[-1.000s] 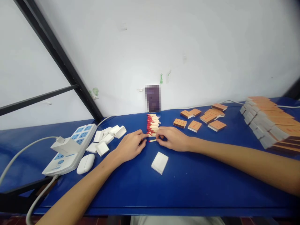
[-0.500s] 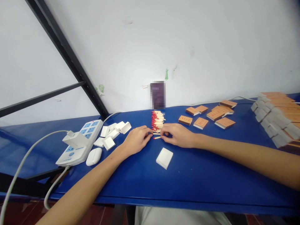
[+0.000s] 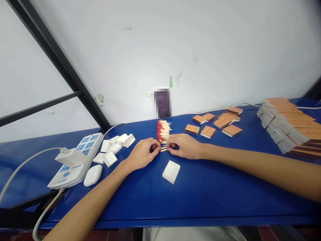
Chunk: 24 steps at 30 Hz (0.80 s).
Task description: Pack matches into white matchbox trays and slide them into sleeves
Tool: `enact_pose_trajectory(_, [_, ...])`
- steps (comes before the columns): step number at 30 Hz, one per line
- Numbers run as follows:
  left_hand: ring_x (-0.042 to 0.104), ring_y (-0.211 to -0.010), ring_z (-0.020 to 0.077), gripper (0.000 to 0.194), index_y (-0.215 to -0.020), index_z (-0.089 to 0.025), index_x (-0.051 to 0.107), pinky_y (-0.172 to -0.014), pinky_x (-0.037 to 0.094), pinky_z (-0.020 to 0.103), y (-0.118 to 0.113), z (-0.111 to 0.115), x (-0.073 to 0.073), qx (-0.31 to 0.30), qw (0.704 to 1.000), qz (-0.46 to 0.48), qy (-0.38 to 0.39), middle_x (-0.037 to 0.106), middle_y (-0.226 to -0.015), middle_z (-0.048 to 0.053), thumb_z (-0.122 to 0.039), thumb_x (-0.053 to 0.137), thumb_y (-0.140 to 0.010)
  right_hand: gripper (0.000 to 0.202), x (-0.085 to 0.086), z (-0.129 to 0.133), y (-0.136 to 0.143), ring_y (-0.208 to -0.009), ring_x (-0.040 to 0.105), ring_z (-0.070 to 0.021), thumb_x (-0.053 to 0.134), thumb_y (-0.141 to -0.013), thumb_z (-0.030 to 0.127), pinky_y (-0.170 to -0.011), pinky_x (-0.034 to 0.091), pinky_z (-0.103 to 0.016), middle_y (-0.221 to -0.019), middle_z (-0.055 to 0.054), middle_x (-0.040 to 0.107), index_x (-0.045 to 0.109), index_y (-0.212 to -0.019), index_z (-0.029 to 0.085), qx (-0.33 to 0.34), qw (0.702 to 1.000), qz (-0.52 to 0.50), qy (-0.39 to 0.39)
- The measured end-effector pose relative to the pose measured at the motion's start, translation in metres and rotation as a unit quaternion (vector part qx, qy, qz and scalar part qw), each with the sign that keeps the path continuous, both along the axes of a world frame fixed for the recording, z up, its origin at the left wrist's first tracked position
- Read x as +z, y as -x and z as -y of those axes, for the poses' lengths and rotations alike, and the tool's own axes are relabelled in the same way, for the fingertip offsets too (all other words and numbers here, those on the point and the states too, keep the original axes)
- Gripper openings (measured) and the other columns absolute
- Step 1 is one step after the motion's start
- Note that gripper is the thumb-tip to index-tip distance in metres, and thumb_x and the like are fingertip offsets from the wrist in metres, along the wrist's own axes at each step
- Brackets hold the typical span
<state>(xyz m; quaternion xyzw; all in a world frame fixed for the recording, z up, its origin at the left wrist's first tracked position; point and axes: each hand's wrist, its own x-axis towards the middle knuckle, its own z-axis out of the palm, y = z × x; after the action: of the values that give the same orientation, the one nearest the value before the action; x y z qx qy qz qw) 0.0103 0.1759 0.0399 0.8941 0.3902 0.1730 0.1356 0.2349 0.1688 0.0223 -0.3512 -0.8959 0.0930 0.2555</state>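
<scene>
A dense row of red-tipped matches (image 3: pixel 164 129) lies at the middle of the blue table. Just in front of it, a few loose matches (image 3: pixel 163 149) span the gap between my two hands. My left hand (image 3: pixel 143 153) curls its thumb and index finger together at the red-head end of these. From the other side, my right hand (image 3: pixel 185 146) pinches their plain wooden ends. Nearer to me rests a small white box (image 3: pixel 171 171), apart from both hands. The exact contact at the fingertips is partly hidden.
White matchbox trays (image 3: pixel 110 158) lie in a loose heap at left, beside a white earbud case (image 3: pixel 93 175) and a power strip (image 3: pixel 77 164). Several orange matchboxes (image 3: pixel 208 132) are scattered at right, before a large stack (image 3: pixel 296 124). A pixelated dark panel (image 3: pixel 163 103) stands against the wall.
The view has shifted, so most things appear slightly further left. My hands have come closer together, and thumb and finger of the left hand now meet at the loose matches.
</scene>
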Motion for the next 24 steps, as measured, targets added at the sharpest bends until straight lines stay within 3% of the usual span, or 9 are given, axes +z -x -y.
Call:
enact_pose_trajectory(8, [0.052, -0.072, 0.0142, 0.023, -0.095, -0.02, 0.062, -0.067, 0.039, 0.027, 0.003, 0.0002, 0.0013, -0.026, 1.0, -0.004, -0.012, 0.057, -0.081, 0.0, -0.013, 0.041, -0.088, 0.007, -0.0003, -0.0003, 0.0006, -0.068, 0.048, -0.0115, 0.054, -0.085, 0.018, -0.064, 0.034, -0.024, -0.076, 0.0, 0.058, 0.058, -0.079, 0.018, 0.001, 1.0, 0.005, -0.01])
enact_pose_trajectory(14, [0.049, -0.067, 0.0142, 0.014, -0.095, -0.021, 0.061, -0.063, 0.038, 0.027, 0.0009, 0.0044, 0.0052, -0.018, 0.999, -0.031, -0.018, 0.053, -0.077, -0.001, -0.023, 0.05, -0.087, 0.006, -0.0012, 0.001, 0.0012, -0.072, 0.051, -0.013, 0.052, -0.087, 0.019, -0.066, 0.035, -0.025, -0.083, -0.002, 0.061, 0.058, -0.085, 0.018, -0.014, 1.0, 0.003, -0.026])
enact_pose_trajectory(19, [0.051, -0.069, 0.0149, 0.014, -0.095, -0.021, 0.061, -0.063, 0.038, 0.027, -0.0001, 0.0061, 0.0046, -0.018, 0.998, -0.043, -0.034, 0.054, -0.079, 0.0, -0.027, 0.053, -0.085, 0.012, -0.0008, 0.0028, 0.0013, -0.073, 0.053, -0.0135, 0.052, -0.088, 0.02, -0.066, 0.035, -0.025, -0.084, -0.003, 0.062, 0.062, -0.091, 0.017, -0.064, 0.997, 0.019, -0.038])
enact_pose_trajectory(24, [0.051, -0.07, 0.0147, 0.014, -0.096, -0.021, 0.061, -0.063, 0.039, 0.027, 0.0013, 0.0057, 0.0041, -0.019, 0.998, -0.045, -0.037, 0.054, -0.08, 0.0, -0.027, 0.053, -0.086, 0.017, 0.0009, 0.0052, 0.001, -0.07, 0.053, -0.0126, 0.048, -0.088, 0.018, -0.063, 0.034, -0.025, -0.082, -0.003, 0.061, 0.065, -0.086, 0.016, -0.082, 0.995, 0.043, -0.048])
